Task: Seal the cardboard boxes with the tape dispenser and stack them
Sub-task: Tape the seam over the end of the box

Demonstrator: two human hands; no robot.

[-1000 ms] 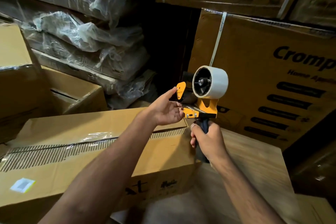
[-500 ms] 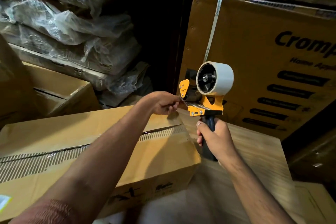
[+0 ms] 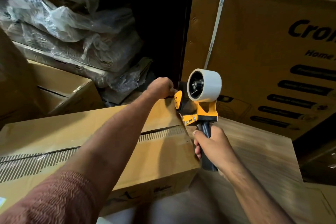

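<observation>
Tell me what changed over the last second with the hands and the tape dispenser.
The left hand left the tape dispenser's front and reached forward, fingers curling at the far end of the cardboard box; the dispenser followed toward that end. The right hand kept gripping the handle; the box's seam stayed untaped.

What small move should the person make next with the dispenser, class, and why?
Probably lower the dispenser onto the far end of the box and start pulling along its seam. The right hand grips the handle, the left hand is at the far top edge by the dispenser's front, seemingly pinching the tape end, and the middle seam looks untaped.
</observation>
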